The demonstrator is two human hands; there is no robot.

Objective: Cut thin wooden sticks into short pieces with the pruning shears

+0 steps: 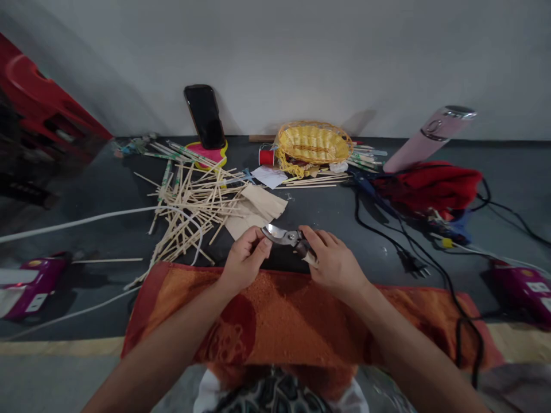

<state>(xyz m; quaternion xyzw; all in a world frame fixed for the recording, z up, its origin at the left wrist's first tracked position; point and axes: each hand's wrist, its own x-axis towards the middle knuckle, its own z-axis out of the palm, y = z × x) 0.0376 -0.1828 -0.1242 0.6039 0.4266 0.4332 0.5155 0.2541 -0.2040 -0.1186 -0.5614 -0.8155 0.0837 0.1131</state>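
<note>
My right hand [336, 261] is wrapped round the handles of a pair of pruning shears [282, 235], whose curved metal blades point left. The blade tips meet the fingertips of my left hand [245, 258], closed in a pinch; whatever lies between those fingers is too small or hidden to make out. Just beyond my left hand is a heap of thin wooden sticks [189, 201], with a folded piece of brown paper [262, 201] at its right side. Under my forearms lies an orange towel [293, 315] along the near edge of the dark surface.
A phone [205, 117] leans against the wall. Behind my hands stand a yellow woven basket [316, 143] and a red thread spool [266, 157]. A pink bottle [424, 140], red cloth [434, 186] and black cables [396, 241] lie right. Purple devices [37, 287] sit at both sides.
</note>
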